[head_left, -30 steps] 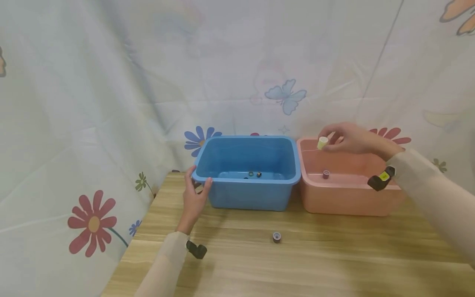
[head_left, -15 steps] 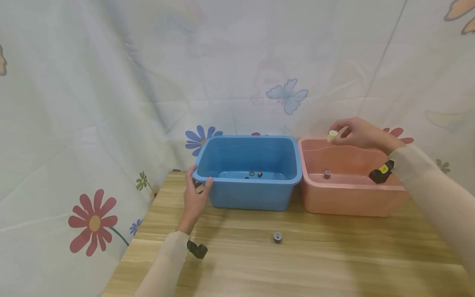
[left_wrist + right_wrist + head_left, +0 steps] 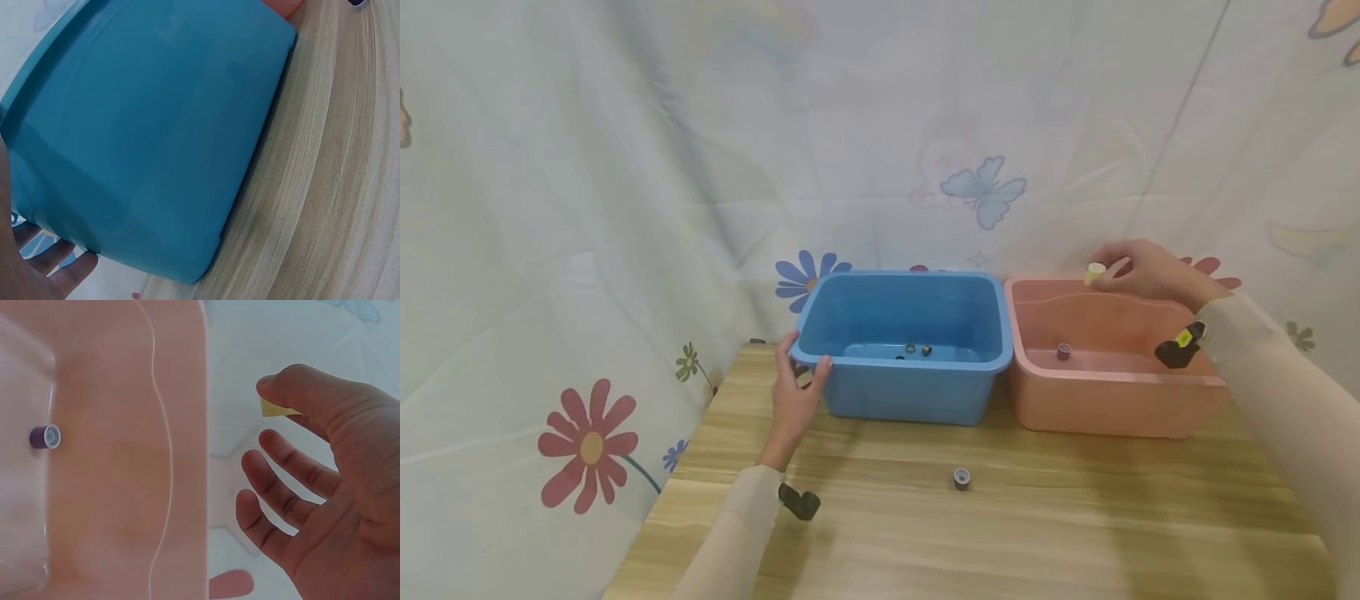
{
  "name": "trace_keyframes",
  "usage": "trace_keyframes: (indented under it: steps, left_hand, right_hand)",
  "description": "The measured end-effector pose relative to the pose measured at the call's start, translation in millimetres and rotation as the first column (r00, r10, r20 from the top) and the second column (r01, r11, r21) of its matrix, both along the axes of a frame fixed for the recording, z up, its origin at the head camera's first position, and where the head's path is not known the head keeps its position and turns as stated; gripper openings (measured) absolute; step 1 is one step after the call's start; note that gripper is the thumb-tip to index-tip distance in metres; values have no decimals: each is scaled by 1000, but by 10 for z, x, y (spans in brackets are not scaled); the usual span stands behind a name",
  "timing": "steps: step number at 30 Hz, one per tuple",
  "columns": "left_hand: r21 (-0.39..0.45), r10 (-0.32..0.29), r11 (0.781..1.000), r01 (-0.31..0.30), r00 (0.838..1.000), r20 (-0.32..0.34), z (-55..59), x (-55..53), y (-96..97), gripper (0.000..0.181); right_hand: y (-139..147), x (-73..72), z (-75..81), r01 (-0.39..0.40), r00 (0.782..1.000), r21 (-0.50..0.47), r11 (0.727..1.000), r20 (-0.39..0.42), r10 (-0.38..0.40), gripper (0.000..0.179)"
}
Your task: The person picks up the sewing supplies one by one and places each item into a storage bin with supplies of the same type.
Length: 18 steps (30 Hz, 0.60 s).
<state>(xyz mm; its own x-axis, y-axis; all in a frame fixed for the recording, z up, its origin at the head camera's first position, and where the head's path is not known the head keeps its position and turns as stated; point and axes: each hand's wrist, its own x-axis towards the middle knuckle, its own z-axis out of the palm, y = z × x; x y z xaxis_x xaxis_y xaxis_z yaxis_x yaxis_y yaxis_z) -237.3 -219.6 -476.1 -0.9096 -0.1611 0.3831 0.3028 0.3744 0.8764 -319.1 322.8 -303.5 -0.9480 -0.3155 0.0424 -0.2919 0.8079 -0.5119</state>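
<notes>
My right hand [image 3: 1138, 268] pinches a small yellow cylinder [image 3: 1095, 274] with a pale top between thumb and index finger. It is above the back rim of the pink tub [image 3: 1097, 404]; in the right wrist view the thumb covers most of the cylinder [image 3: 275, 409] and the other fingers are apart and bent. At the front left corner of the blue tub [image 3: 902, 392], my left hand [image 3: 796, 404] holds the rim, thumb in front and fingers along the side. A small purple cylinder [image 3: 1063, 352] with a white hollow end lies in the pink tub.
Another small dark cylinder [image 3: 962, 478] with a pale ring on top stands on the wooden table [image 3: 880, 533]. Several tiny items, including a dark brown one [image 3: 927, 350], lie in the blue tub. A patterned curtain [image 3: 865, 150] hangs directly behind both tubs.
My right hand has moved to the right and slightly up with the yellow cylinder, from the pink tub's left end along its back rim. The left hand has stayed on the blue tub.
</notes>
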Motion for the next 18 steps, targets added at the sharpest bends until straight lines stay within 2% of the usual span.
trace_keyframes:
  steps: [6, 13, 18]
  left_hand:
    - [-4, 0, 1000, 0, 1000, -1, 14, 3, 1, 71]
    - [-3, -3, 1000, 3, 1000, -4, 15, 2, 0, 72]
    - [1, -5, 1000, 5, 1000, -8, 11, 2, 0, 72]
  right_hand:
    - [111, -46, -73, 10, 1000, 8, 1000, -1, -10, 45]
    - [201, -9, -98, 25, 998, -6, 1000, 50, -25, 61]
    - [227, 10, -109, 35, 998, -1, 999, 61, -35, 63]
